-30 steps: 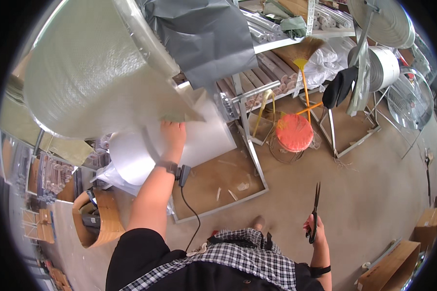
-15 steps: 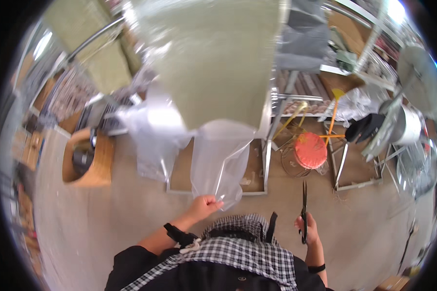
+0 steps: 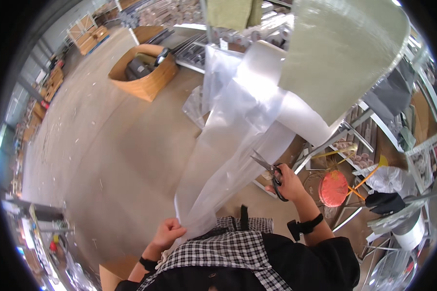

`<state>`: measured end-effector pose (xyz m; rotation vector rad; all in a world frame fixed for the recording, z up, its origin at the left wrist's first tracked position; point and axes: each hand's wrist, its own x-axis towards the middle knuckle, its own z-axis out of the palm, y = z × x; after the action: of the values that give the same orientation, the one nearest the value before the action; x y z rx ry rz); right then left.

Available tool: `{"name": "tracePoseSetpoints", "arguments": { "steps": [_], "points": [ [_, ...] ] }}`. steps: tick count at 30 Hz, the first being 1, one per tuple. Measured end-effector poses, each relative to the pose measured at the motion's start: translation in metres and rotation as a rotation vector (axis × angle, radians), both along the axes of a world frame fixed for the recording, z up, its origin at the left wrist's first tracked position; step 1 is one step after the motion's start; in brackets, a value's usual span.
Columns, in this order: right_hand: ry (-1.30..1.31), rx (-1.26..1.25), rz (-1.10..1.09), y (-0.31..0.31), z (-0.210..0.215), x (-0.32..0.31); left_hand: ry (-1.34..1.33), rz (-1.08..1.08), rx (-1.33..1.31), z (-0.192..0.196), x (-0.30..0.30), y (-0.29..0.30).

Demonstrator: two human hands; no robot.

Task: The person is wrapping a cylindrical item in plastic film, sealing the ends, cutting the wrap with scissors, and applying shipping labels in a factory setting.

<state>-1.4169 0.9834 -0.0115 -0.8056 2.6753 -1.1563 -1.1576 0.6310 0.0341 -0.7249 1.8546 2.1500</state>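
A long sheet of clear plastic film (image 3: 228, 145) runs down toward me from a roll of film (image 3: 296, 114) at the green-topped table (image 3: 340, 53). My left hand (image 3: 169, 233) is closed on the film's near end, close to my checked apron. In my right hand (image 3: 290, 184) is a pair of black scissors (image 3: 276, 180), its blades parted and pointing up and left. The blade tips lie over or against the right edge of the film; whether they touch it I cannot tell.
A cardboard box (image 3: 148, 82) with dark items stands on the floor at far left. To the right is a stool with a red round seat (image 3: 333, 188), beside a metal frame and a fan (image 3: 393, 271). Shelves with rolled goods (image 3: 170, 12) line the back.
My left hand has drawn the film out longer, toward the lower left. The scissors have come up and left to the film, and their blades have parted. My view has turned left.
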Motion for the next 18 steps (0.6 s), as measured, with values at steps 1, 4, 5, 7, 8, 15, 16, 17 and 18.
{"name": "tracePoseSetpoints", "arguments": {
  "steps": [1, 4, 5, 7, 8, 15, 16, 17, 18],
  "points": [
    [-0.005, 0.003, 0.026, -0.013, 0.001, 0.003, -0.005, 0.026, 0.003, 0.003, 0.021, -0.004],
    [-0.104, -0.055, 0.347, -0.058, -0.002, 0.019, 0.047, 0.204, 0.128, 0.021, 0.078, -0.020],
    [-0.106, -0.050, 0.357, -0.073, -0.012, 0.028, 0.094, 0.256, 0.070, 0.025, 0.094, -0.026],
    [0.049, 0.021, 0.604, -0.110, -0.025, 0.046, 0.148, 0.340, 0.015, 0.027, 0.127, -0.047],
    [0.053, 0.075, 0.608, -0.127, -0.028, 0.060, 0.197, 0.394, 0.022, 0.026, 0.143, -0.059],
    [0.312, 0.049, 0.581, -0.235, 0.025, 0.103, 0.357, 0.680, -0.173, 0.076, 0.262, -0.089],
    [0.161, 0.176, 0.563, -0.244, 0.022, 0.107, 0.389, 0.689, -0.242, 0.082, 0.276, -0.090],
    [0.023, 0.312, 0.518, -0.245, 0.015, 0.112, 0.391, 0.750, -0.261, 0.083, 0.284, -0.097],
    [-0.025, 0.353, 0.572, -0.250, 0.005, 0.116, 0.412, 0.755, -0.334, 0.087, 0.296, -0.104]
  ]
}}
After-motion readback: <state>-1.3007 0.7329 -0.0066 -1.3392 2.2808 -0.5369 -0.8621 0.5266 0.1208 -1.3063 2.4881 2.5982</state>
